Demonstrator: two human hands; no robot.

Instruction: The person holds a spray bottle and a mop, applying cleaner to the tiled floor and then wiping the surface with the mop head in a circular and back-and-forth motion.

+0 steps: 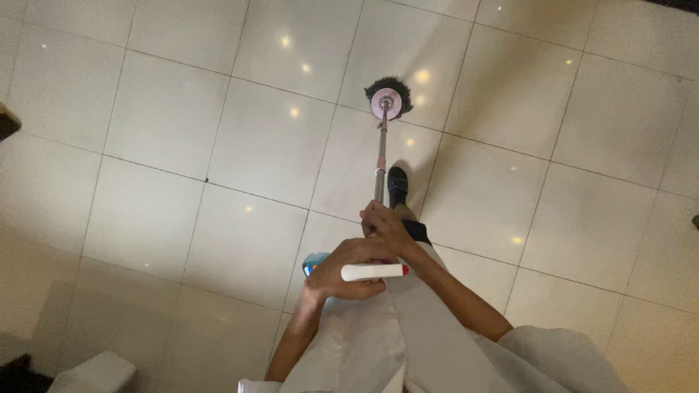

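Open tiled floor (218,145) lies left and right of the mop pole (380,156). Obstructions ahead: mop head (387,98), black shoe (397,185). A white object (95,372) occupies the lower-left corner.

One mop (385,102) shows — a single round head on one metal pole, standing on the tiled floor (182,145) just beyond the one black shoe (397,185). Two hands are in view: the right hand (386,225) at the near end of the mop pole, and the left hand (348,273) just below it. One spray bottle (373,271) — white, with a red tip — sits nearest the pole's near end.
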